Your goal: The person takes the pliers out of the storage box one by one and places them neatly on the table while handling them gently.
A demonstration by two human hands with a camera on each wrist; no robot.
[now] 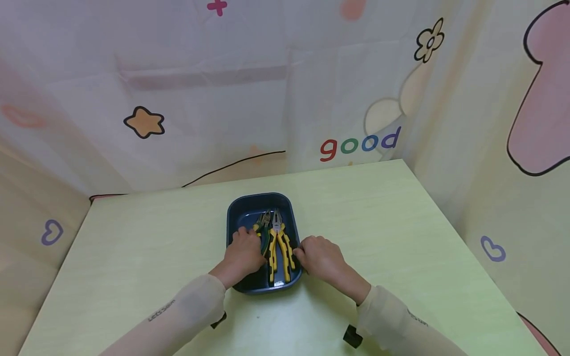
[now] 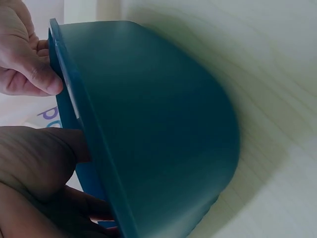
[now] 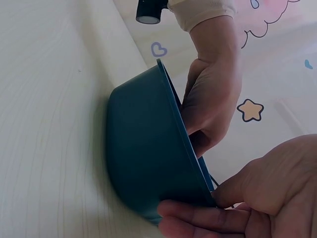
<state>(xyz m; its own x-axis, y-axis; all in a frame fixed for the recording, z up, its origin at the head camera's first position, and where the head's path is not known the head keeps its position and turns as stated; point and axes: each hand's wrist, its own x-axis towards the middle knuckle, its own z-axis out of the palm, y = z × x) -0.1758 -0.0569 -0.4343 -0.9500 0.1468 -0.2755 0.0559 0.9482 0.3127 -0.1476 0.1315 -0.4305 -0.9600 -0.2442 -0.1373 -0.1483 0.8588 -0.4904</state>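
A dark blue plastic basin (image 1: 260,199) stands on the table with several pliers in it. Pliers with yellow and black handles (image 1: 285,249) lie along its right side. Green-handled pliers (image 1: 265,232) are next to them, partly covered by my left hand (image 1: 244,251). That hand reaches down over the basin's left side, and its fingertips are hidden behind the wall in both wrist views. Whether it grips any pliers does not show. My right hand (image 1: 321,258) pinches the right rim, thumb at the inside and fingers (image 3: 190,214) against the outer wall.
The pale green table (image 1: 378,212) extends around the basin. A printed curtain (image 1: 213,113) hangs behind its far edge and along both sides. Black wrist devices (image 1: 353,337) show beneath the sleeves.
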